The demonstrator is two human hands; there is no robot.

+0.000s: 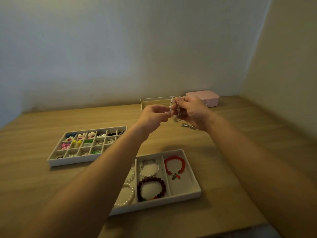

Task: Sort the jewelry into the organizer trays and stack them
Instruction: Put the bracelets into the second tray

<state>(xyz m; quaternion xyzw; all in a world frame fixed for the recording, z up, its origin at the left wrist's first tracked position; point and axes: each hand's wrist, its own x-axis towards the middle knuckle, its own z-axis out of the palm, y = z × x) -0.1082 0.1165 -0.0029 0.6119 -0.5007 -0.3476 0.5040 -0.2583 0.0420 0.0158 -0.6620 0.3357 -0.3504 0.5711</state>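
Both hands are raised above the table's middle. My right hand (pixel 193 111) grips a pale beaded bracelet (pixel 173 107) with silver bits. My left hand (pixel 154 115) pinches a thin part of it at the left side. Below, a white three-slot tray (pixel 192 172) holds a red bead bracelet (pixel 175 164), a silver bangle (pixel 148 167), a dark bead bracelet (pixel 151 188) and pearl strands (pixel 128 194), partly hidden by my left forearm. To the left, a many-compartment tray (pixel 72 160) holds several small colourful earrings and charms.
An empty long-slot tray (pixel 154 100) stands at the back by the wall, next to a pink jewelry box (pixel 205 97). A loose silver chain (pixel 187 126) lies on the wooden table under my right hand. Walls close in at back and right.
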